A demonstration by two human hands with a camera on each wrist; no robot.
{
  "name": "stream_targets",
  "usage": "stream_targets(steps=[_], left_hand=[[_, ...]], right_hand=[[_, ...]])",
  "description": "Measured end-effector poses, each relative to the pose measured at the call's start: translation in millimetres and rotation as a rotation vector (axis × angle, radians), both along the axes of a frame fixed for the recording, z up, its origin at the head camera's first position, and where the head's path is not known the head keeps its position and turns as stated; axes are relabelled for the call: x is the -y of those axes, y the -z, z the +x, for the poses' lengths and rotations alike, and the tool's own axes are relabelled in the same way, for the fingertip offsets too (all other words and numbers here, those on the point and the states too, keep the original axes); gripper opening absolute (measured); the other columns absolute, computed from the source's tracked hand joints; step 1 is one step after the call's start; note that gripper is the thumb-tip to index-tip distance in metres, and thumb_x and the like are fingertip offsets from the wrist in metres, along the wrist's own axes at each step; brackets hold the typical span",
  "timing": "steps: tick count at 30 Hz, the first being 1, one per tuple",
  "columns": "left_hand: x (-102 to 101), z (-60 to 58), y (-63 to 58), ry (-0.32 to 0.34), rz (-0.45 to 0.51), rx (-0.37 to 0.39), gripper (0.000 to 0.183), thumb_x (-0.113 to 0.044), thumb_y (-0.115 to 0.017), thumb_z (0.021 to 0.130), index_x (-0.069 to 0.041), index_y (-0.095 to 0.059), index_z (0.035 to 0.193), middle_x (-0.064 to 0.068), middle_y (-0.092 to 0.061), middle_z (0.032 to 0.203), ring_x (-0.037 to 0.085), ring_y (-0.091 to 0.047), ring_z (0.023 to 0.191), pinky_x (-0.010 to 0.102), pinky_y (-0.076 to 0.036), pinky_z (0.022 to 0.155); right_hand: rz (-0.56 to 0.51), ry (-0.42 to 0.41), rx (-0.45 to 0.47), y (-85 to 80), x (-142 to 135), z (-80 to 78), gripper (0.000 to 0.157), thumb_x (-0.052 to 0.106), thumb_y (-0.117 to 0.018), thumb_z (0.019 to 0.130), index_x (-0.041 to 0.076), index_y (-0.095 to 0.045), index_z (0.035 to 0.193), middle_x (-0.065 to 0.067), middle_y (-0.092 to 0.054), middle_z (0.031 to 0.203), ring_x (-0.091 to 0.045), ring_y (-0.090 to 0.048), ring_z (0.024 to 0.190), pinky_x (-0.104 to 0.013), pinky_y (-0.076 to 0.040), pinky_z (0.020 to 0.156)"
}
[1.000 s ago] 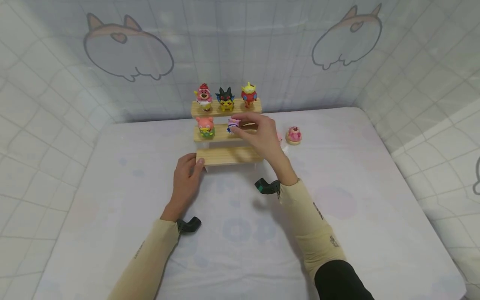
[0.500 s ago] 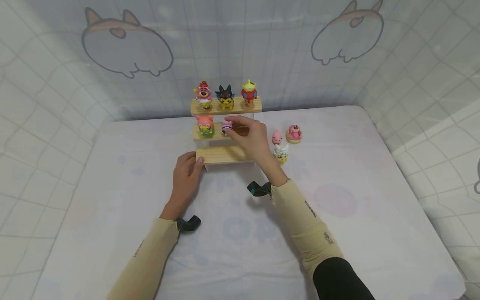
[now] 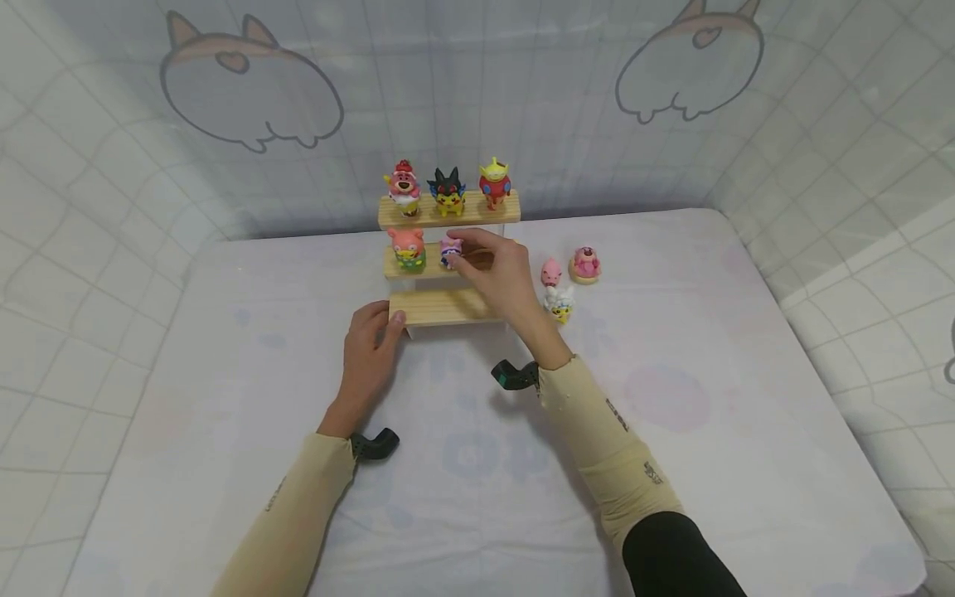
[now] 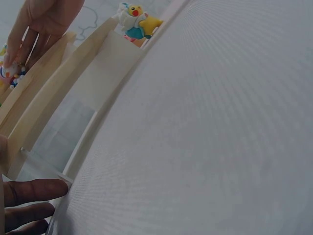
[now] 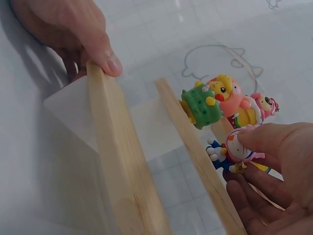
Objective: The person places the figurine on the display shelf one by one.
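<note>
A three-step wooden display stand (image 3: 440, 308) with pale side panels stands near the back of the table. My left hand (image 3: 369, 352) grips the left end of its lowest plank, thumb on top and other fingers at the side panel. My right hand (image 3: 506, 278) pinches a small figurine (image 5: 238, 146) with a pink hood, white face and blue clothes, right at the middle plank. To its left on that plank sits a pink-hooded figurine (image 3: 409, 250) with a green lower body. The right fingers partly cover the middle plank's right part.
The top plank carries a pink bear figurine (image 3: 404, 189), a black-eared yellow figurine (image 3: 449, 195) and a red-and-yellow figurine (image 3: 495, 184). Right of the stand are a small pink figurine (image 3: 551, 272), a white-and-yellow figurine (image 3: 559, 304) and a pink figurine on a round base (image 3: 585, 264).
My right hand has moved slightly left along the middle plank with the pink-hooded, blue-clothed figurine, then stayed nearly still. The left hand keeps its grip on the stand.
</note>
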State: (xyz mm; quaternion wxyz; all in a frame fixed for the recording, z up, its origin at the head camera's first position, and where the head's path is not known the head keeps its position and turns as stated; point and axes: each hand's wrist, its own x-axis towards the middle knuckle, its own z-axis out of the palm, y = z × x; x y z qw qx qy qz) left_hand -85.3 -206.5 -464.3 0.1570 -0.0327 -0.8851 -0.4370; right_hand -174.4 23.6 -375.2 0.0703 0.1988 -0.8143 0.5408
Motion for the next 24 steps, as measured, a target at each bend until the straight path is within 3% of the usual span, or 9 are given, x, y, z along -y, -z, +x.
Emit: stream_targets(steps=[10, 15, 24], left_hand=[[-0.2, 0.6, -1.0, -0.002, -0.001, 0.006, 0.040, -0.030, -0.055, 0.112, 0.002, -0.075, 0.099, 0.020, -0.063, 0.137, 0.036, -0.050, 0.138, 0.055, -0.035, 0.117], [-0.4, 0.5, -1.4, -0.004, -0.004, 0.015, 0.042, -0.031, -0.053, 0.112, 0.003, -0.075, 0.099, 0.020, -0.063, 0.137, 0.035, -0.049, 0.138, 0.055, -0.035, 0.117], [-0.1, -0.4, 0.2, -0.003, 0.004, 0.006, 0.040, -0.030, -0.055, 0.111, 0.001, -0.074, 0.095, 0.019, -0.064, 0.137, 0.035, -0.050, 0.138, 0.054, -0.035, 0.118]], right_hand=[[-0.014, -0.011, 0.012, 2.1, -2.7, -2.0, 0.036, 0.018, -0.078, 0.098, 0.009, -0.072, 0.132, -0.006, -0.078, 0.114, -0.014, -0.073, 0.104, -0.029, -0.061, 0.092], [-0.031, -0.021, 0.009, 1.8, -8.6, -2.2, 0.034, 0.016, -0.077, 0.098, 0.005, -0.072, 0.130, -0.008, -0.078, 0.116, -0.015, -0.074, 0.106, -0.026, -0.060, 0.092], [-0.075, 0.001, 0.023, -0.8, -25.5, -4.5, 0.028, 0.016, -0.076, 0.099, 0.008, -0.074, 0.125, -0.007, -0.078, 0.117, -0.016, -0.074, 0.105, -0.030, -0.061, 0.094]])
